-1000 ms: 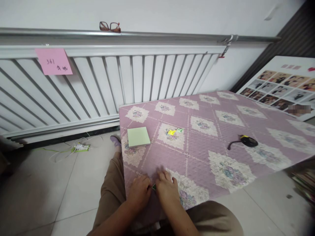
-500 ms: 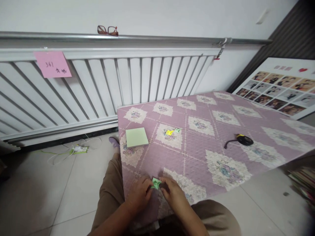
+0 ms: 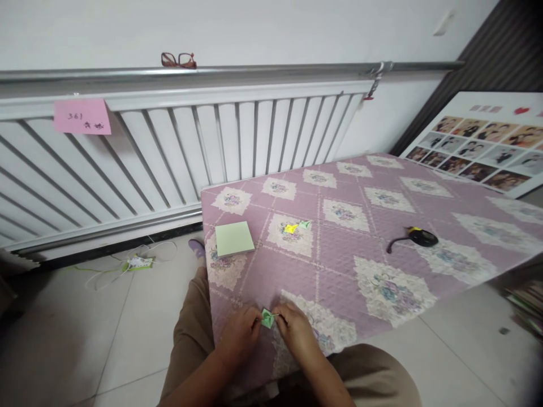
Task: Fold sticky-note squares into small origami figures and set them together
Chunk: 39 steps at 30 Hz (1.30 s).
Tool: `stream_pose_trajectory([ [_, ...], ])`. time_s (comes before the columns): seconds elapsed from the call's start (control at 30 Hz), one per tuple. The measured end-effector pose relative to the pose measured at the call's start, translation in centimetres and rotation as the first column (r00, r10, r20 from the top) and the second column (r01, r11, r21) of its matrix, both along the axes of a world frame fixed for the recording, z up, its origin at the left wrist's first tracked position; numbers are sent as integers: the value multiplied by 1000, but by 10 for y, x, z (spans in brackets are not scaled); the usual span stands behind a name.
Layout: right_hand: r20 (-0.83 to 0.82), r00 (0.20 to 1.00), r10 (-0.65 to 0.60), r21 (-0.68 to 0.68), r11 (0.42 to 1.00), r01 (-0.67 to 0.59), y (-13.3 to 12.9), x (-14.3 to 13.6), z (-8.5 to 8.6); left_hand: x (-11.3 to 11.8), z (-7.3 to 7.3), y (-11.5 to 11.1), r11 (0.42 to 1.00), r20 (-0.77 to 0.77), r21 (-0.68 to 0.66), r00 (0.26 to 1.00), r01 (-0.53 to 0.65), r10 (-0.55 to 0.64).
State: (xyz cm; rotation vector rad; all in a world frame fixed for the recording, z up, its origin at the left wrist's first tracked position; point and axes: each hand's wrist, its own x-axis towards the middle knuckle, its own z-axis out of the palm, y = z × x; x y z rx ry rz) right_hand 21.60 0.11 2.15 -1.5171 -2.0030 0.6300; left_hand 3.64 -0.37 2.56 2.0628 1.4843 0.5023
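Note:
Between my two hands, at the near edge of the table, is a small piece of folded green paper (image 3: 267, 318). My left hand (image 3: 241, 329) pinches its left corner with thumb and fingers closed. On the other side my right hand (image 3: 296, 328) grips the right corner in the same way. Farther up the cloth lie a small folded yellow paper (image 3: 291, 228) and a pale green folded paper (image 3: 304, 224), touching or nearly so. A square pad of pale green paper (image 3: 234, 238) rests by the table's left edge.
The table wears a purple patterned cloth (image 3: 292, 273). A black and yellow object with a cord or strap (image 3: 422, 237) lies to the right. Behind stands a white radiator (image 3: 237, 135) with a pink note (image 3: 82, 116); glasses (image 3: 179, 60) sit on the pipe above. A power strip (image 3: 139, 263) is on the floor.
The green folded paper has turned slightly and looks narrower, and my right fingers have closed more tightly at its right corner. The view has shifted a little.

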Motion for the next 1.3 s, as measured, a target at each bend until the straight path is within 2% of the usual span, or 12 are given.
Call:
stream_pose_trajectory([
  [0.23, -31, 1000, 6, 12, 1000, -6, -2, 6, -8, 2, 2, -2, 1000, -24, -3, 999, -23, 23],
  [0.5, -40, 999, -30, 43, 999, 31, -6, 5, -7, 5, -1, -2, 999, 22, -10, 999, -35, 35],
  [0.63, -132, 988, -78, 99, 991, 92, -3, 22, -13, 4, -10, 2, 999, 44, 7, 998, -45, 44],
  [0.73, -148, 974, -173, 174, 965, 198, 5, 43, -16, 4, -14, 11, 999, 59, 16, 998, -37, 36],
  [0.87, -124, 966, -228, 210, 945, 250, 15, 65, -19, 14, -14, 29, 999, 81, -2, 996, -32, 32],
  [1.0, -88, 959, -268, 326, 902, 282, 24, 76, -25, 40, -14, 55, 996, 92, 40, 993, -76, 72],
  [1.1, -56, 955, -290, 370, 882, 290, 29, 80, -28, 61, -14, 80, 991, 108, 76, 989, -109, 101],
  [1.3, -23, 960, -280, 354, 895, 270, 30, 87, -34, 91, -13, 141, 973, 140, 110, 973, -201, 185],
])
